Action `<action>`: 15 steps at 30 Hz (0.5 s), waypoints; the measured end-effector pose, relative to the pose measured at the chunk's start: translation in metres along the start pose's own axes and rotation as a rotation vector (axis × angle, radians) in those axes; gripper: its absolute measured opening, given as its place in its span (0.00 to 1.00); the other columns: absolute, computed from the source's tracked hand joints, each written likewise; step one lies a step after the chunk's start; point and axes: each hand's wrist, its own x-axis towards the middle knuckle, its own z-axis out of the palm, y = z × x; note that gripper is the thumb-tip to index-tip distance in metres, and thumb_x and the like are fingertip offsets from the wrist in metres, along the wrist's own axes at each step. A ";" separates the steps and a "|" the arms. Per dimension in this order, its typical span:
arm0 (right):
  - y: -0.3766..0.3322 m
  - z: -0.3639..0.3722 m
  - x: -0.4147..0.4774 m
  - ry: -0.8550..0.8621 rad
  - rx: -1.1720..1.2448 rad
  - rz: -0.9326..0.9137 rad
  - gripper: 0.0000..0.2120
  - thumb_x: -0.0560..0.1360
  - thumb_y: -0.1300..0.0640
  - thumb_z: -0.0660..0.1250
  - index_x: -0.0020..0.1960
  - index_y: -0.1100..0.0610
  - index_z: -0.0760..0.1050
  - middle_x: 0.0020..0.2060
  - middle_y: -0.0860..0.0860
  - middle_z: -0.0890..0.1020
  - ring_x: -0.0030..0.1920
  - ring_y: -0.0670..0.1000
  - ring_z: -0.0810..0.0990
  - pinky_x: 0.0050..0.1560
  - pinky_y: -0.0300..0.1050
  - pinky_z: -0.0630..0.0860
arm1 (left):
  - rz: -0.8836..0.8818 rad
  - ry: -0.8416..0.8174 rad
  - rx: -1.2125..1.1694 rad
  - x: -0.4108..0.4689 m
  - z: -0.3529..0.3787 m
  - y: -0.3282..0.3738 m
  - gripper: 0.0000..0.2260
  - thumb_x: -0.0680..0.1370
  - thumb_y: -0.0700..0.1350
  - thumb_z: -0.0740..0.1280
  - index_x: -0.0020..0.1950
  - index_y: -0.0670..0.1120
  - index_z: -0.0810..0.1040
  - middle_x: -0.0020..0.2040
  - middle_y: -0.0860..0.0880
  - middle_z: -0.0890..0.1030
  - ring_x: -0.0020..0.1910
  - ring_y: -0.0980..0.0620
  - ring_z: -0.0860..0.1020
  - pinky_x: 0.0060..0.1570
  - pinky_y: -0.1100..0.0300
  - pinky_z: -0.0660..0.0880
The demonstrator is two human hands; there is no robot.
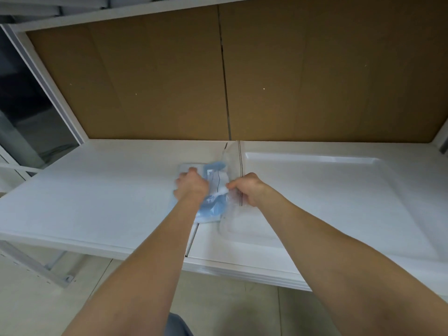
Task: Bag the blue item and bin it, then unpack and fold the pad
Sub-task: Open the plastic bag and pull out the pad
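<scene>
A light blue folded item (213, 207) lies on the white table (97, 195) near its middle. My left hand (191, 185) grips the blue item from the left side. A clear plastic bag (234, 161) with a thin dark line near its mouth stands just right of the item. My right hand (247, 189) pinches the bag's edge at that line, holding the mouth against the blue item. Part of the item seems to sit at the bag's opening; how far inside, I cannot tell. A pale packet (188, 167) shows just beyond my left hand.
A shallow white tray (363, 163) takes up the right part of the table. A brown cardboard panel (169, 81) forms the back wall. A white frame post (46, 86) stands at the left. Grey floor shows below the table's front edge (121, 251).
</scene>
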 end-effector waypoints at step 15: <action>-0.007 -0.021 -0.013 0.016 0.314 -0.101 0.11 0.76 0.73 0.60 0.40 0.60 0.74 0.36 0.58 0.77 0.28 0.54 0.78 0.30 0.43 0.75 | -0.029 0.227 -0.160 0.003 -0.023 -0.007 0.20 0.77 0.37 0.59 0.69 0.47 0.67 0.60 0.41 0.77 0.61 0.39 0.74 0.54 0.50 0.72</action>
